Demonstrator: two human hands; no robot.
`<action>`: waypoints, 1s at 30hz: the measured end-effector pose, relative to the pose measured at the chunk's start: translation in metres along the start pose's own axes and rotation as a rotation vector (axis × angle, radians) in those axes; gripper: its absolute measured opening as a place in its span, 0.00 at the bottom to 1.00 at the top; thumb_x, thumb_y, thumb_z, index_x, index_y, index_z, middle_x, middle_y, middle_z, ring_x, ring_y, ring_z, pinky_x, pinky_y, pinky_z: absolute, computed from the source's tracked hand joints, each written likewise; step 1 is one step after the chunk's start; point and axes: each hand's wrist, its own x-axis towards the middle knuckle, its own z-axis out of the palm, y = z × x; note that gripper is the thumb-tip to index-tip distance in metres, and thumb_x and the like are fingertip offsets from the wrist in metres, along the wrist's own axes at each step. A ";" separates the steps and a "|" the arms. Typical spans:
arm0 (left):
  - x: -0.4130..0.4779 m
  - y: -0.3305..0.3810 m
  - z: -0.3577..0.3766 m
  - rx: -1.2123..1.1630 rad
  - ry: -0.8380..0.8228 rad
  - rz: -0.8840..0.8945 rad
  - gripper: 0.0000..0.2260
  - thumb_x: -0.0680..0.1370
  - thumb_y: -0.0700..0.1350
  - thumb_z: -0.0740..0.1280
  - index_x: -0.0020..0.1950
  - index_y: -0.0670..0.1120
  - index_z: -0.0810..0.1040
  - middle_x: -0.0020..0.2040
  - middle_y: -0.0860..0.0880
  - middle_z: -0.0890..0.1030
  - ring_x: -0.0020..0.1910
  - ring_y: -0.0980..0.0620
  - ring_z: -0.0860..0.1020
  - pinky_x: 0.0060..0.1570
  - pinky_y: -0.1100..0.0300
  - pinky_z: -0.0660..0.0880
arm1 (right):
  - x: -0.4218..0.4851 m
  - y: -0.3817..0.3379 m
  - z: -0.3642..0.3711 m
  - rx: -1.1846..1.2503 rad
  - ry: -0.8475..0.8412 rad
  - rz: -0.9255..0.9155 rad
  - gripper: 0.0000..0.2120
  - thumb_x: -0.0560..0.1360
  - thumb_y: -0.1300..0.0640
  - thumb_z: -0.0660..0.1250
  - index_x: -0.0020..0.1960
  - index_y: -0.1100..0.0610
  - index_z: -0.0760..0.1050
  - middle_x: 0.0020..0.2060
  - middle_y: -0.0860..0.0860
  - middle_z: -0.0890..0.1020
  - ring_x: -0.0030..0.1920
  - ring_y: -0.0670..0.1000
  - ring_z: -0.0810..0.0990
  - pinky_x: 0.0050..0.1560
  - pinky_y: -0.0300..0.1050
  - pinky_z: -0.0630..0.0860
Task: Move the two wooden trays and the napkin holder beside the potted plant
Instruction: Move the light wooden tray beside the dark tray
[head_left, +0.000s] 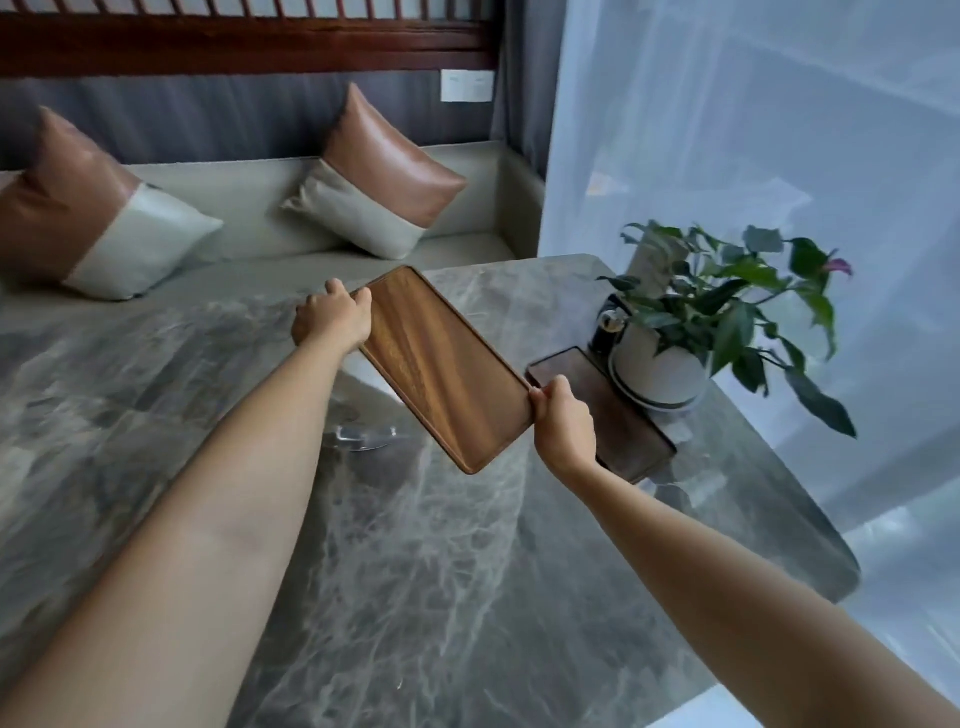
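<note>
Between our two hands the lighter wooden tray (441, 364) hangs clear of the tabletop (441, 571), tilted, its long side running from far-left down to near-right. Our left hand (332, 319) is clamped on the far short edge, thumb over the rim; our right hand (563, 423) pinches the near corner, fingers curled under.

Just beyond the right hand, the darker tray (613, 415) already lies flat on the tabletop, its far end touching or nearly touching the saucer of the potted plant (660, 364). A small dark object (610, 325) sits behind the pot, on its left side (possibly the napkin holder, though leaves half hide it and we cannot be sure).

So the step in hand, as we judge it, is setting this second tray down by the plant. To do it well, we should level the tray first, then carry it toward the right hand's side and lower it either onto the dark tray or just beside it, edges aligned. We should keep the far end low, under the drooping leaves, and let the right-hand corner land first so the fingers can slide out without a knock against the pot.
</note>
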 end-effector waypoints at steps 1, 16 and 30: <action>-0.001 0.012 0.010 0.004 -0.028 0.019 0.24 0.82 0.53 0.49 0.71 0.39 0.62 0.71 0.34 0.67 0.70 0.36 0.65 0.67 0.46 0.65 | 0.002 0.011 -0.006 0.001 0.009 0.025 0.12 0.80 0.52 0.52 0.46 0.61 0.63 0.47 0.63 0.79 0.47 0.62 0.75 0.42 0.50 0.67; -0.011 0.070 0.159 0.206 -0.378 0.092 0.25 0.82 0.53 0.49 0.74 0.39 0.57 0.73 0.34 0.64 0.71 0.36 0.63 0.68 0.45 0.63 | 0.014 0.132 -0.003 -0.105 -0.095 0.284 0.11 0.81 0.52 0.50 0.46 0.59 0.60 0.43 0.62 0.77 0.43 0.58 0.72 0.39 0.48 0.65; 0.001 0.065 0.208 0.265 -0.442 0.091 0.26 0.82 0.54 0.50 0.73 0.38 0.59 0.71 0.34 0.66 0.70 0.36 0.64 0.68 0.44 0.64 | 0.028 0.152 0.010 0.109 -0.075 0.475 0.10 0.80 0.54 0.57 0.46 0.60 0.60 0.34 0.52 0.69 0.40 0.55 0.70 0.39 0.48 0.66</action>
